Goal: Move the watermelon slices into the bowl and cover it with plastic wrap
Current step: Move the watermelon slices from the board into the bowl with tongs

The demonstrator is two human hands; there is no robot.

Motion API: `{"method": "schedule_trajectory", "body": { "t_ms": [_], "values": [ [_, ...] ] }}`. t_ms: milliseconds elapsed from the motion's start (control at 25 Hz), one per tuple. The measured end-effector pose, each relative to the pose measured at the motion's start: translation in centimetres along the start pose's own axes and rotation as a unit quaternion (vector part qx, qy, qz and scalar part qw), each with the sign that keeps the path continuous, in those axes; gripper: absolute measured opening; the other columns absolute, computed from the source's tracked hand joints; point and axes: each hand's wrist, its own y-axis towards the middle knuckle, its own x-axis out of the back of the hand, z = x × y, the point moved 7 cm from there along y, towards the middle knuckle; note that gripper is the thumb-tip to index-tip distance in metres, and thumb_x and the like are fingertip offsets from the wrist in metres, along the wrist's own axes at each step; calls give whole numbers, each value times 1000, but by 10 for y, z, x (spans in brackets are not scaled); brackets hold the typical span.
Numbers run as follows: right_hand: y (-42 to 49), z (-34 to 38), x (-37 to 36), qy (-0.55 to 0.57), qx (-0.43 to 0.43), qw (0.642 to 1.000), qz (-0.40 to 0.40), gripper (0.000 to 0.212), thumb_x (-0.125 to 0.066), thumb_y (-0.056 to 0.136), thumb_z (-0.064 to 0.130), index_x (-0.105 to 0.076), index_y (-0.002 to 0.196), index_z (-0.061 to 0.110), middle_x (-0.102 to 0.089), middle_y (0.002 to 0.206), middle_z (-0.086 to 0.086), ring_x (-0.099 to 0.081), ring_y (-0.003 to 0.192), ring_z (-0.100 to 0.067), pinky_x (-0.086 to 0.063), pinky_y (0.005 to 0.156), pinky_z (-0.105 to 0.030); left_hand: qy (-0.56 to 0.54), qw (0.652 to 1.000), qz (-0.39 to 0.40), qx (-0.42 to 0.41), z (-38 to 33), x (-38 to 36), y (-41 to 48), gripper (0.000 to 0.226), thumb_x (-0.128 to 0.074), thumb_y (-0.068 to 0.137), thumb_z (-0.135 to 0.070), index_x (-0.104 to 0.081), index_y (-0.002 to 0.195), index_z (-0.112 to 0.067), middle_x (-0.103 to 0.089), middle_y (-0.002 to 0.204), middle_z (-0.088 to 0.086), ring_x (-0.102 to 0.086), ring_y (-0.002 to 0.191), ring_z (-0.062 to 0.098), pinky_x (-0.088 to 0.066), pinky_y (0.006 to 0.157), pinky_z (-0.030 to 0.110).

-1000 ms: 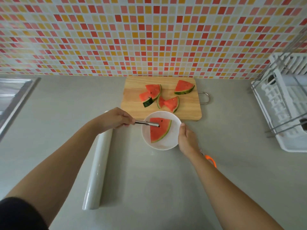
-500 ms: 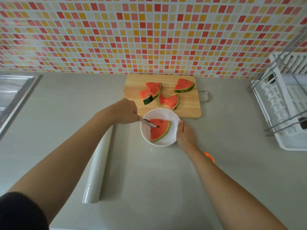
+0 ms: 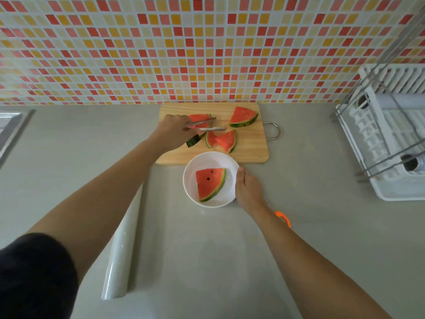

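While left hand grips tongs (tips apart) over watermelon slices, right hand clasps bowl rim

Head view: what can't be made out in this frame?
All in the head view:
- Watermelon slices on the board's left: the left hand and tongs cover them, so their count and any contact with the tongs are unclear.
- Orange thing: mostly hidden behind the right forearm, whose right hand holds the bowl.
- Sink: cut off by the left edge.
- Dish rack: cut off by the right edge.
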Motion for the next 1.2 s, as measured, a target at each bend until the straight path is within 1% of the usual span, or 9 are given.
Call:
{"method": "schedule_trajectory", "body": {
  "t_ms": [120, 320, 480, 560, 720, 920, 1040, 1120, 1200],
  "values": [
    [0, 1, 1, -12, 7, 1000, -6, 45, -28, 98, 31, -41, 58, 17, -47, 56, 4, -45, 56, -17, -31, 57, -31, -6, 1000, -7, -6, -17, -31, 30, 33, -52, 94, -31, -61, 122, -16, -66, 91, 12, -57, 76, 26, -44, 63, 31],
    [-2, 5, 3, -24, 18, 1000, -1, 44, -28, 99, 29, -39, 58, 16, -45, 56, 3, -45, 58, -20, -32, 57, -31, 25, 999, 27, 19, -37, -59, 56, 34, -53, 93, -30, -59, 105, 1, -62, 102, 18, -60, 91, 33, -43, 65, 35],
    [-3, 8, 5, -21, 21, 1000, 0, 44, -29, 99, 28, -37, 57, 18, -43, 54, 6, -44, 58, -19, -29, 56, -30, 22, 998, 49, 20, -49, -70, 61, 37, -49, 94, -33, -56, 108, 1, -61, 107, 21, -62, 92, 34, -51, 73, 39],
    [-3, 9, 5, -21, 18, 1000, 0, 44, -29, 99, 28, -35, 56, 21, -43, 54, 6, -43, 58, -18, -28, 56, -29, 39, 998, 43, 31, -53, -72, 62, 39, -49, 94, -35, -54, 110, 0, -59, 108, 20, -62, 92, 35, -50, 70, 37],
    [-3, 11, 5, -28, 17, 999, 8, 42, -28, 99, 26, -40, 61, 13, -44, 56, 3, -44, 60, -20, -32, 58, -32, 38, 998, 20, 39, -58, -75, 66, 41, -53, 93, -41, -54, 103, -1, -58, 92, 14, -60, 83, 30, -47, 62, 35],
    [-4, 12, 5, -40, 31, 999, 19, 37, -28, 99, 24, -39, 65, 12, -45, 59, 0, -42, 58, -20, -33, 59, -34, 52, 998, 23, 28, -54, -66, 74, 40, -54, 93, -39, -62, 93, 0, -54, 78, 9, -50, 67, 22, -32, 46, 25],
    [-2, 8, 4, -29, 22, 999, 16, 38, -29, 98, 26, -36, 62, 17, -43, 57, 2, -41, 55, -14, -32, 53, -29, -22, 998, 32, 48, -40, -60, 79, 39, -58, 89, -42, -69, 89, -5, -50, 66, 2, -47, 57, 15, -29, 43, 23],
    [-1, 6, 3, -28, 26, 999, 10, 39, -29, 98, 26, -35, 60, 19, -42, 55, 3, -40, 53, -11, -30, 49, -18, -80, 994, 30, 68, -28, -58, 82, 41, -62, 86, -46, -72, 85, -6, -50, 61, 0, -46, 54, 13, -33, 45, 22],
    [1, 5, 2, -26, 26, 999, 5, 40, -29, 98, 27, -35, 59, 21, -42, 55, 4, -40, 52, -8, -31, 49, -15, -123, 988, 30, 88, -19, -59, 83, 40, -66, 83, -47, -73, 82, -8, -52, 61, -1, -47, 54, 13, -39, 47, 23]
  ]
}}
